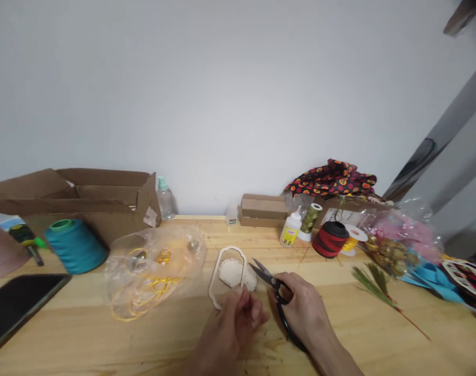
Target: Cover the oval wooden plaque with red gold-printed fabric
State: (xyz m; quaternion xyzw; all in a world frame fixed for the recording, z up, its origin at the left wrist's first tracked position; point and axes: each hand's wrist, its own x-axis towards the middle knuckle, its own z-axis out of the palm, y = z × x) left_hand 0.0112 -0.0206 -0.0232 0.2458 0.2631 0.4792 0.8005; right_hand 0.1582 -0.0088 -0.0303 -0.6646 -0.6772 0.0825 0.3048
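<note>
My right hand (305,309) grips a pair of black scissors (270,282), whose blades are parted and point up-left toward a pale oval frame (227,254). A whitish padded piece (235,272) lies inside that frame on the wooden table (81,334). My left hand (238,315) rests at the frame's near end with its fingers pinched together; what they pinch is too small to name.
A clear plastic bag (155,263) with yellow cord lies left of the frame, beside a teal thread cone (75,245), a cardboard box (85,201) and a dark phone (19,308). A glue bottle (290,230), a red spool (330,239), green sprigs (373,284) and patterned fabric (334,178) lie at right.
</note>
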